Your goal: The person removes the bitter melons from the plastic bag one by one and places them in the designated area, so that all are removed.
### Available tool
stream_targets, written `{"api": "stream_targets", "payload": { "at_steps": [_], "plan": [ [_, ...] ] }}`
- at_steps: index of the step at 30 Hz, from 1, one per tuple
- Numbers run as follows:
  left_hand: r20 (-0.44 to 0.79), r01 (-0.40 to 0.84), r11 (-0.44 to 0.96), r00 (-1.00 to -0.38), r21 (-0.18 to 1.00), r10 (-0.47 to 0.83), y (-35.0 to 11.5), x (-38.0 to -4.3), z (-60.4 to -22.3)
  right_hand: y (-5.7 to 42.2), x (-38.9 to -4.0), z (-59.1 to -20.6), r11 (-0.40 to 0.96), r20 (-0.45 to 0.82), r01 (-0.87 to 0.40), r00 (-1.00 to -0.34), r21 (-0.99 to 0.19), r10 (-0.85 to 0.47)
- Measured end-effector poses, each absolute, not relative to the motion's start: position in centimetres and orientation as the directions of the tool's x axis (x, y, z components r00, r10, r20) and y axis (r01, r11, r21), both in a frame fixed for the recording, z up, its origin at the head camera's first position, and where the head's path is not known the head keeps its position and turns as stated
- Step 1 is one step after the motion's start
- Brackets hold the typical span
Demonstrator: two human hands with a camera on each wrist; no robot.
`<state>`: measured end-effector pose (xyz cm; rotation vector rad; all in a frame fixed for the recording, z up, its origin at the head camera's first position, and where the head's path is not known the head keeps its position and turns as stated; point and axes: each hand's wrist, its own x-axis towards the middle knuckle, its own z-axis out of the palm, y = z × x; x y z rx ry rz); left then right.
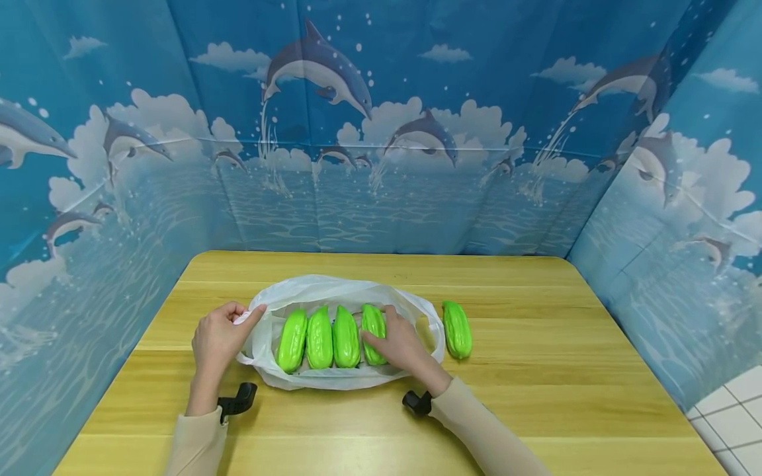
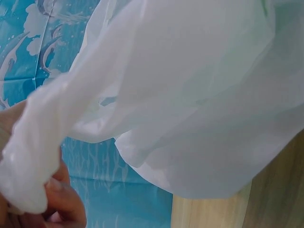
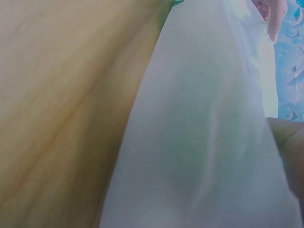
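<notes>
A white plastic bag lies open on the table, with several bright green bitter melons side by side inside it. My left hand pinches the bag's left end; in the left wrist view the bunched handle runs through its fingers. Reaching into the right part of the bag, my right hand grips the rightmost bitter melon in there, thumb on its near left side. The bag's wall hides most of that hand in the right wrist view.
One more bitter melon lies on the wooden table just right of the bag. A blue dolphin-print curtain hangs behind the table and along both sides. White floor tiles show at the lower right.
</notes>
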<state>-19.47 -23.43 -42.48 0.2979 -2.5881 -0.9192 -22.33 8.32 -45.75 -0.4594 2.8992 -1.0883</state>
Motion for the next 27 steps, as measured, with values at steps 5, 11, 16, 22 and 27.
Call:
{"api": "stream_targets", "payload": {
  "at_steps": [5,11,16,22,27],
  "plan": [
    [0.281,-0.07,0.766,-0.906,0.639,-0.318,-23.45,-19.47,-42.54,8.27,-22.25,-45.67,0.711,0.102,-0.276,-0.955,-0.647,-0.278],
    [0.278,-0.075,0.764,-0.905,0.64,-0.322,-23.47,-19.46,-42.59,8.29,-22.17,-45.51,0.691,0.126,-0.281,-0.955,-0.666,-0.267],
    [0.277,-0.076,0.761,-0.904,0.644,-0.325,-23.46,-19.43,-42.58,8.29,-22.14,-45.35,0.682,0.138,-0.275,-0.959,-0.678,-0.249],
    [0.279,-0.073,0.763,-0.905,0.642,-0.322,-23.43,-19.42,-42.49,8.31,-22.02,-45.07,0.679,0.183,-0.295,-0.955,-0.673,-0.233],
    [0.282,-0.072,0.765,-0.905,0.64,-0.32,-23.44,-19.4,-42.44,8.35,-21.94,-44.77,0.683,0.2,-0.303,-0.953,-0.665,-0.229]
  ]
}}
